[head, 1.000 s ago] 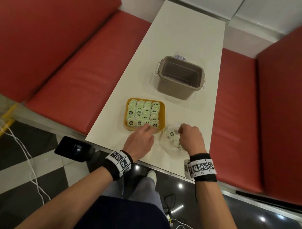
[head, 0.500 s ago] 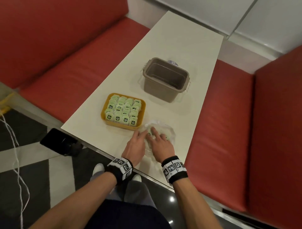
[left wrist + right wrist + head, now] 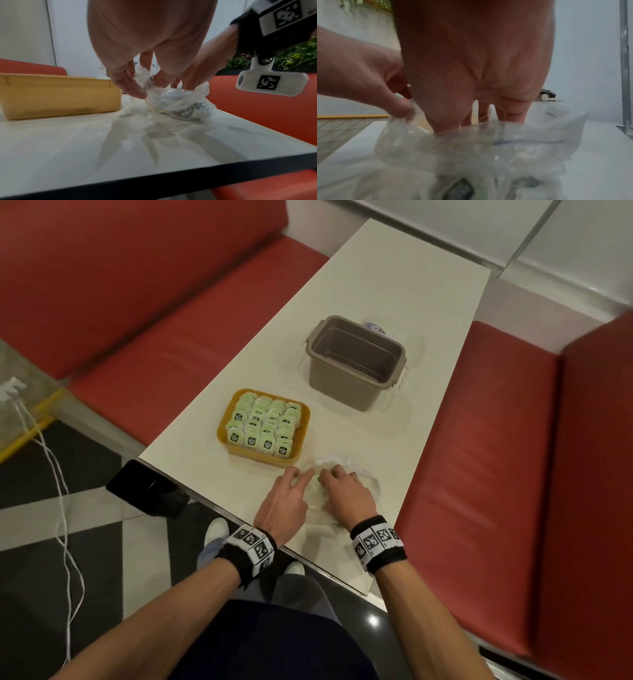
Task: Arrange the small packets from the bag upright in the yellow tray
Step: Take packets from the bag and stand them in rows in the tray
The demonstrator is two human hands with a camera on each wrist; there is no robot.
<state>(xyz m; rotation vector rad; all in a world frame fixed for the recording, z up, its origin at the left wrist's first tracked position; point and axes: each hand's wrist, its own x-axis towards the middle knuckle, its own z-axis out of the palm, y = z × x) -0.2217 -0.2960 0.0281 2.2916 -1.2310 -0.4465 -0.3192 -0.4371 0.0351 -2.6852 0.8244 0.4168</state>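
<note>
The yellow tray [image 3: 224, 429] sits on the bench [image 3: 394, 285], its rows of small packets [image 3: 263, 424] upright. Just right of the tray lies the clear bag [image 3: 180, 102]. The left hand [image 3: 282, 505] pinches the bag's edge, presumably to hold its mouth open; the right hand [image 3: 346, 494] reaches inside, its grip hidden by plastic.

Left hand [image 3: 283, 502] gone from the near edge of the yellow tray [image 3: 302, 436] across to the clear bag [image 3: 363, 474], now pinching its plastic beside the right hand [image 3: 342, 494]. Right hand moved from the bag's right side onto its top, fingers [image 3: 483, 112] reaching down into the opening. Hands now close together, nearly touching.
</note>
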